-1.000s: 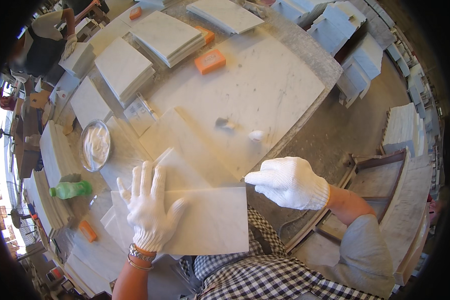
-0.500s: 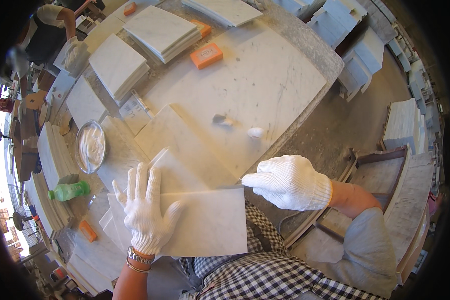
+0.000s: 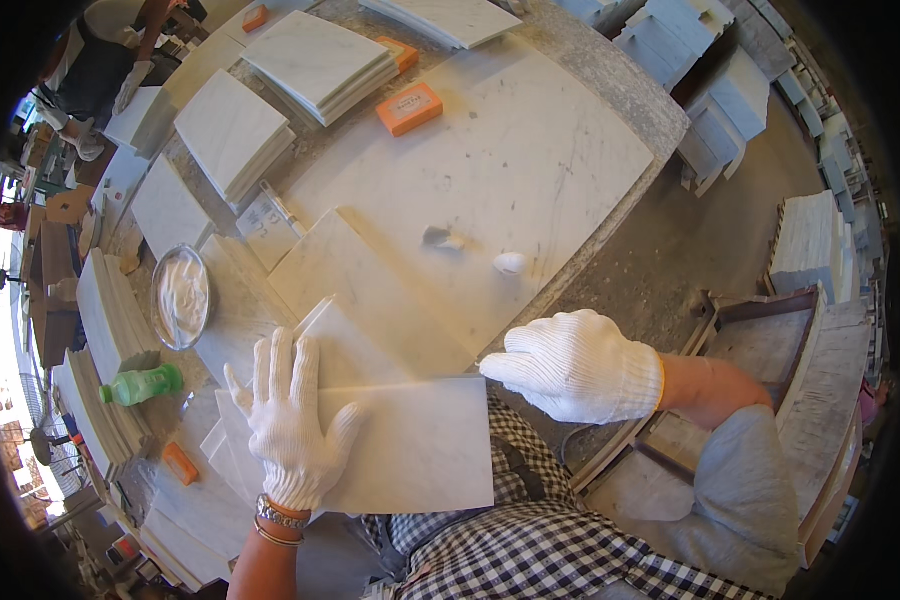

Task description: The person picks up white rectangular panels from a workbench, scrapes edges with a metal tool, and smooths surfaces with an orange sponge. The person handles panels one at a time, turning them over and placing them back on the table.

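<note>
My left hand [image 3: 292, 425], in a white knitted glove, lies flat with spread fingers on a white marble tile [image 3: 425, 445]. The tile rests at the near edge of the worktop, on other thin slabs. My right hand [image 3: 578, 368], gloved too, is closed beside the tile's far right corner, thumb and fingers pinched together. A tiny tip shows at its fingertips, but what it holds is too small to make out. More marble slabs [image 3: 345, 275] lie flat just beyond. A small dark-and-white scrap [image 3: 442, 238] and a white lump [image 3: 510, 263] sit farther off.
A bowl of white paste [image 3: 182, 297], a green bottle [image 3: 142, 385] and an orange block [image 3: 180, 463] are at left. Tile stacks [image 3: 235, 135] and an orange box [image 3: 410, 108] stand farther back. A wooden crate [image 3: 770, 345] is at right. A co-worker's gloved hand [image 3: 132, 85] shows far left.
My right hand has shifted very slightly left along the tile's corner; my left hand stays put. At far left, the co-worker's hands have moved off the tile there.
</note>
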`<action>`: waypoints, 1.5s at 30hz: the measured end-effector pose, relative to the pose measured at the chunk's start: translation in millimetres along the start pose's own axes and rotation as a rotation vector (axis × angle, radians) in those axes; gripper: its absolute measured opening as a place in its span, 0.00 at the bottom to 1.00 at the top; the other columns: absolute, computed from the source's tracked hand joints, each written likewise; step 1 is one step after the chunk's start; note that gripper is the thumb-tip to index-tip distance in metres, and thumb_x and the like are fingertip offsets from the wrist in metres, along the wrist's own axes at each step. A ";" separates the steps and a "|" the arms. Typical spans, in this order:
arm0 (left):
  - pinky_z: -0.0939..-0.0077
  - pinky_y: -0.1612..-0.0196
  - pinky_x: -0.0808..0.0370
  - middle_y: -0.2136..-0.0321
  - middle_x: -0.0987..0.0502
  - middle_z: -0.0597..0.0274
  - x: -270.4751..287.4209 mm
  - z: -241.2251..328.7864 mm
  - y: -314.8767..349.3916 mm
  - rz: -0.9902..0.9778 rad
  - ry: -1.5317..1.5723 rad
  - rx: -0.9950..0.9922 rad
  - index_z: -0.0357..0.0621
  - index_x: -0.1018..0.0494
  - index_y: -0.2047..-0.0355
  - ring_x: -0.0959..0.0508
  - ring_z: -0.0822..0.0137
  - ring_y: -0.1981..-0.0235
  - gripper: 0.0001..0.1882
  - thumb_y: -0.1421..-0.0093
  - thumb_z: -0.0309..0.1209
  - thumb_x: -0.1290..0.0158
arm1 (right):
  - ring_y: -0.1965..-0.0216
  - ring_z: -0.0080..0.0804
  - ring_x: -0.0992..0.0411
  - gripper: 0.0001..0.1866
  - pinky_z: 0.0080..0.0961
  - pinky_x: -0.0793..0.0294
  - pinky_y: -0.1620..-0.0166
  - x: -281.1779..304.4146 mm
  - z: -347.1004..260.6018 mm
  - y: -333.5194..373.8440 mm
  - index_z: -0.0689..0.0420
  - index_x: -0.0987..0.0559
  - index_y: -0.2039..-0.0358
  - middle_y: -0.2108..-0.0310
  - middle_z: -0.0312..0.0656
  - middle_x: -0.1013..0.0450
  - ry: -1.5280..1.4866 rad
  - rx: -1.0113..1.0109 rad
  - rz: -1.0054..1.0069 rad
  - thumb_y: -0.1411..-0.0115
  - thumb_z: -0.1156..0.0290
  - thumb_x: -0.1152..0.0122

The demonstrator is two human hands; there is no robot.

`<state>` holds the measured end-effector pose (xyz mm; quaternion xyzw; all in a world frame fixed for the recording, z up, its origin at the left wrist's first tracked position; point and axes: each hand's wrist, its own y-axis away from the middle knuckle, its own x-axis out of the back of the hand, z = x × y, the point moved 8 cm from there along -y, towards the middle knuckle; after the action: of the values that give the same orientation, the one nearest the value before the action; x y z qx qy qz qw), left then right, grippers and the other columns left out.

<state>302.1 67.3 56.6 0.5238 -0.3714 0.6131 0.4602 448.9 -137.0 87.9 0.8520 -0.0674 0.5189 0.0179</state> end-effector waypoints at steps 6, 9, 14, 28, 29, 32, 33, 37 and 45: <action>0.33 0.27 0.60 0.31 0.36 0.39 -0.1 -0.8 0.9 0.021 0.042 0.013 0.36 0.35 0.32 0.40 0.36 0.29 0.44 0.42 0.51 0.40 | 0.74 0.38 0.23 0.16 0.34 0.23 0.72 -2.6 0.4 -1.8 0.52 0.19 0.52 0.71 0.39 0.26 -0.006 0.010 -0.058 0.43 0.69 0.36; 0.30 0.27 0.61 0.34 0.34 0.41 2.1 1.1 -1.3 0.034 0.037 0.008 0.40 0.32 0.35 0.38 0.37 0.30 0.44 0.47 0.53 0.36 | 0.75 0.38 0.23 0.15 0.35 0.23 0.72 -4.7 1.5 -3.5 0.51 0.19 0.52 0.71 0.39 0.27 -0.015 0.004 -0.094 0.41 0.68 0.37; 0.28 0.28 0.61 0.34 0.34 0.43 4.5 2.9 -3.4 0.012 0.016 0.024 0.40 0.31 0.36 0.39 0.39 0.30 0.44 0.46 0.55 0.37 | 0.73 0.40 0.22 0.12 0.37 0.23 0.72 -9.9 2.5 -8.0 0.51 0.20 0.55 0.70 0.40 0.27 -0.022 0.031 -0.110 0.41 0.68 0.38; 0.27 0.29 0.62 0.35 0.33 0.41 10.5 4.4 -4.0 0.043 0.055 0.005 0.39 0.30 0.37 0.38 0.38 0.31 0.43 0.43 0.59 0.41 | 0.74 0.40 0.25 0.11 0.35 0.25 0.72 1.9 15.7 0.4 0.49 0.18 0.56 0.74 0.39 0.29 -0.120 0.006 0.058 0.40 0.67 0.33; 0.26 0.29 0.62 0.35 0.33 0.41 10.5 4.2 -4.5 0.037 0.065 0.007 0.39 0.30 0.37 0.38 0.38 0.31 0.43 0.43 0.59 0.41 | 0.74 0.40 0.25 0.11 0.35 0.25 0.72 1.4 13.4 0.4 0.49 0.18 0.56 0.74 0.39 0.29 -0.127 0.029 0.061 0.40 0.67 0.33; 0.25 0.29 0.60 0.36 0.33 0.43 11.8 5.8 -4.7 0.040 0.082 -0.003 0.40 0.31 0.37 0.37 0.40 0.32 0.42 0.42 0.59 0.41 | 0.73 0.40 0.25 0.12 0.36 0.26 0.72 -3.3 10.4 -1.2 0.49 0.18 0.55 0.73 0.39 0.28 -0.124 0.051 0.044 0.40 0.66 0.33; 0.25 0.30 0.60 0.36 0.32 0.43 12.1 5.8 -5.0 0.041 0.081 -0.005 0.40 0.31 0.37 0.36 0.41 0.32 0.42 0.42 0.58 0.42 | 0.73 0.40 0.25 0.12 0.35 0.25 0.72 -2.8 10.1 -1.5 0.50 0.18 0.56 0.74 0.39 0.28 -0.121 0.051 0.060 0.41 0.67 0.32; 0.23 0.31 0.58 0.37 0.32 0.45 16.1 6.2 -3.1 0.089 0.068 -0.018 0.42 0.31 0.37 0.35 0.43 0.34 0.41 0.42 0.58 0.42 | 0.72 0.41 0.24 0.12 0.36 0.25 0.70 -6.0 10.2 -1.6 0.51 0.17 0.56 0.73 0.40 0.27 -0.154 0.032 0.019 0.42 0.68 0.32; 0.23 0.31 0.57 0.37 0.32 0.46 16.4 5.8 -4.5 0.085 0.082 -0.008 0.42 0.30 0.38 0.35 0.43 0.34 0.40 0.41 0.58 0.42 | 0.69 0.44 0.24 0.12 0.38 0.24 0.66 -16.9 16.1 -5.1 0.50 0.17 0.55 0.71 0.41 0.25 -0.245 0.013 0.015 0.41 0.69 0.32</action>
<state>307.7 66.1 73.6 0.4803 -0.3766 0.6516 0.4505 456.2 -131.9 65.7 0.9085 -0.0721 0.4117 0.0000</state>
